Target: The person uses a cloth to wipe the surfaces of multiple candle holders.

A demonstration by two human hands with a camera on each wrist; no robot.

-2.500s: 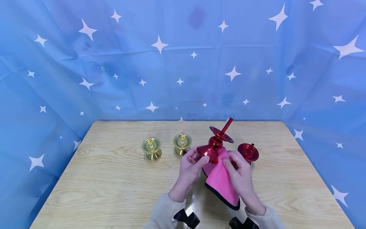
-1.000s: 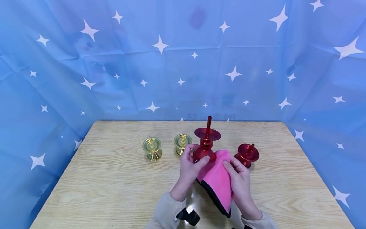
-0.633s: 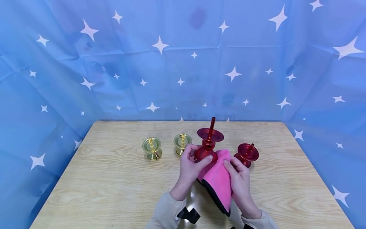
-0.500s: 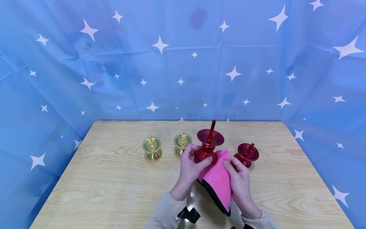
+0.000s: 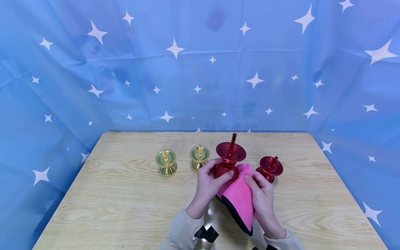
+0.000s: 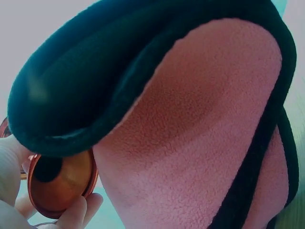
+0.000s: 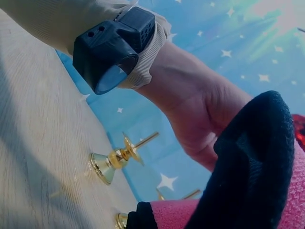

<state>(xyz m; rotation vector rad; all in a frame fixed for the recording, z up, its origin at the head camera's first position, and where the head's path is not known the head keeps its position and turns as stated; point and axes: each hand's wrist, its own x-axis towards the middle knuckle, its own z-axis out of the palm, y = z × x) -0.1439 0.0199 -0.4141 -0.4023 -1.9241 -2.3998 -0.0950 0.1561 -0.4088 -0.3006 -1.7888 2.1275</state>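
My left hand (image 5: 207, 182) grips a shiny red candlestick (image 5: 230, 152) by its flared base, thumb in front, holding it up nearly upright. A pink cloth (image 5: 240, 199) with black edging is pinched by my right hand (image 5: 261, 196) and reaches the right side of that base. Its lower corner hangs down between my wrists. The left wrist view looks at the candlestick's hollow underside (image 6: 66, 186), with fingertips around its rim, while the cloth (image 6: 200, 109) fills most of that frame. From the right wrist, the cloth's black edge (image 7: 248, 157) overlaps part of my left hand (image 7: 195, 124).
A second red candlestick (image 5: 271, 167) stands just beyond my right hand. Two gold candlesticks stand left of my hands, one farther left (image 5: 166, 160) and one close behind my left hand (image 5: 199, 154). A starry blue curtain (image 5: 200, 69) rises behind the wooden table (image 5: 125, 201).
The held candlestick leaned right at first, then came upright and shifted left; lately it has sunk slightly and its dish has turned more toward me. My right hand keeps the cloth at its base.
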